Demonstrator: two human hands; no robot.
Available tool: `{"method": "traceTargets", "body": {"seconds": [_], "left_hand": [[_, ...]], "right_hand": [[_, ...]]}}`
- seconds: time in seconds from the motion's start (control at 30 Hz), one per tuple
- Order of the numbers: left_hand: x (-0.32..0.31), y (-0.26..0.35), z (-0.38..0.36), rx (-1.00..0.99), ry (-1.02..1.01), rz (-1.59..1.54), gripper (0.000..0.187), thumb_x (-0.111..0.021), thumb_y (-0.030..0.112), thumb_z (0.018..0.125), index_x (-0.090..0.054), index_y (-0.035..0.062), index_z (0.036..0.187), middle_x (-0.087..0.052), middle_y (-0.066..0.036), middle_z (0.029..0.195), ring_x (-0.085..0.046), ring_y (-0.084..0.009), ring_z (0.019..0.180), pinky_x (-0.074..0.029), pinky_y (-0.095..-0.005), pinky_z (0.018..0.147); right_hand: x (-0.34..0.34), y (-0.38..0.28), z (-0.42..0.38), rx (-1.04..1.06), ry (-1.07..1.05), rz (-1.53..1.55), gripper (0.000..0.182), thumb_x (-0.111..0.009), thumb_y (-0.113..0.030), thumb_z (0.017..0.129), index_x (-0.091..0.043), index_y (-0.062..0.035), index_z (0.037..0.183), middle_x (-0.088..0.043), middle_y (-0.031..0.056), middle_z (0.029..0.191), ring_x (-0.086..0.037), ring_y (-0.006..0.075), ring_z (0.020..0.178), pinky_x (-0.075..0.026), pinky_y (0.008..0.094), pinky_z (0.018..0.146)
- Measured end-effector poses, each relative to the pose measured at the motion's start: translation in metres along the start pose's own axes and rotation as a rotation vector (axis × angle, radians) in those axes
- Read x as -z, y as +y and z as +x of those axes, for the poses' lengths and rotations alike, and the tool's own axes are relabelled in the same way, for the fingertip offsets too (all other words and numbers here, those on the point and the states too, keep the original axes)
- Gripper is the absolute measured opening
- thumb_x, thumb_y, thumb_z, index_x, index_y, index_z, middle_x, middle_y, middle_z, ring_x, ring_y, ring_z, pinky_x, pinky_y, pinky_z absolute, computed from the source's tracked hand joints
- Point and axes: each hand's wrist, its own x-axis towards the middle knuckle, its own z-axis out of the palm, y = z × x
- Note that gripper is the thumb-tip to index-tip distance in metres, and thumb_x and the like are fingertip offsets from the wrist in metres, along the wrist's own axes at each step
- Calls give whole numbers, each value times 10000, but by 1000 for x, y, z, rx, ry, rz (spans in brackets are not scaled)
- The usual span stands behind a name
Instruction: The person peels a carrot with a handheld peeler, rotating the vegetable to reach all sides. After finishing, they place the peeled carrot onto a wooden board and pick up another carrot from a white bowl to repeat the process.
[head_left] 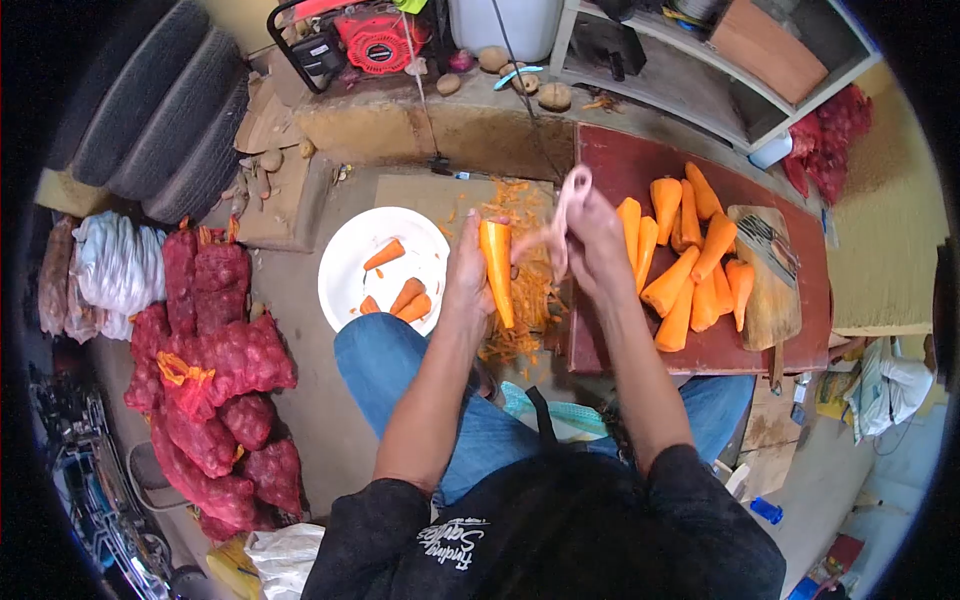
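Note:
A peeled carrot (pixel 497 272) points downward in my left hand (pixel 466 270), whose fingers are closed around its upper part. Just to the right, my right hand (pixel 597 240) grips a pink peeler (pixel 560 222), its head held close to the carrot but apart from it. Below both hands, orange carrot peelings (pixel 527 310) cover the floor. In a white basin (pixel 333 262) to the left lie several carrots (pixel 408 294) with darker skin. Several bright, smooth carrots (pixel 672 283) are piled on the red table (pixel 630 165) at my right.
A wooden board (pixel 785 310) with a knife or similar utensils (pixel 768 243) on it lies on the red table. Red mesh sacks (pixel 225 355) are heaped at left, below stacked tyres (pixel 165 110). A red generator (pixel 380 45) and a shelf (pixel 660 65) stand at the back.

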Motion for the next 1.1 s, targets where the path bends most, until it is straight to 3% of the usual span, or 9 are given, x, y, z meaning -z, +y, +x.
{"method": "traceTargets", "body": {"seconds": [0.17, 0.33, 0.4, 0.47, 0.67, 0.7, 0.93, 0.97, 1.1], "left_hand": [[-3, -2, -2, 24, -26, -28, 499, -417, 515, 1028, -607, 55, 1059, -578, -82, 751, -565, -168, 599, -486, -305, 500], [3, 0, 0, 24, -149, -78, 499, -427, 499, 1029, -606, 35, 1061, -631, -110, 814, -621, -198, 647, -549, -330, 559], [-8, 2, -5, -33, -71, -44, 495, -405, 506, 1034, -591, 48, 1064, -624, -101, 806, -621, -195, 650, -553, -341, 561], [-11, 1, -8, -57, -70, -17, 495, -398, 510, 1035, -585, 53, 1062, -629, -102, 816, -631, -198, 666, -565, -355, 580], [11, -2, 1, -9, -223, 35, 477, -423, 514, 1029, -595, 69, 1050, -632, -86, 815, -634, -193, 656, -561, -364, 576], [11, -4, 4, -23, -199, -5, 475, -418, 515, 1031, -594, 74, 1055, -631, -83, 813, -631, -189, 650, -552, -359, 566], [-6, 0, -6, -106, -47, -46, 482, -357, 512, 1050, -582, 89, 1102, -644, -78, 841, -637, -157, 683, -498, -305, 507], [1, 0, -5, -68, -107, -21, 491, -349, 514, 1050, -584, 88, 1113, -650, -85, 858, -642, -155, 705, -499, -301, 513], [-4, -2, -9, 3, -182, -46, 497, -336, 515, 1049, -592, 94, 1117, -658, -76, 867, -640, -151, 706, -517, -290, 522]], "right_hand": [[-19, 13, -63, -107, -84, 2, 338, -697, -233, 931, -554, 3, 1126, -641, 59, 812, -596, 119, 561, -495, 233, 478], [-16, 15, -49, -171, -174, 114, 356, -699, -225, 930, -563, 16, 1154, -672, 74, 964, -650, 114, 776, -541, 242, 685], [-29, 15, -44, -143, -154, 124, 353, -698, -221, 930, -564, 17, 1155, -680, 93, 1004, -662, 125, 809, -552, 257, 723], [-36, 11, -35, -127, -90, 75, 347, -703, -263, 927, -548, -13, 1114, -643, 57, 813, -581, 103, 539, -460, 226, 422], [-13, 16, 12, -19, -75, 112, 247, -648, -204, 966, -543, -13, 1081, -651, 69, 852, -666, 150, 658, -533, 246, 526], [-13, 16, 20, -3, -96, 116, 208, -631, -199, 977, -539, -27, 1051, -629, 56, 816, -637, 141, 596, -499, 241, 463], [-14, 9, 34, 16, -57, -10, 197, -632, -215, 979, -534, -49, 1014, -626, 52, 804, -591, 109, 583, -489, 243, 467], [-13, 5, 26, -36, -188, -26, 197, -642, -194, 972, -544, -36, 1038, -634, 47, 852, -611, 102, 656, -522, 246, 544], [-18, 21, 17, 11, -45, 98, 197, -646, -177, 967, -559, -28, 1064, -646, 45, 929, -644, 111, 781, -549, 258, 709]]}}
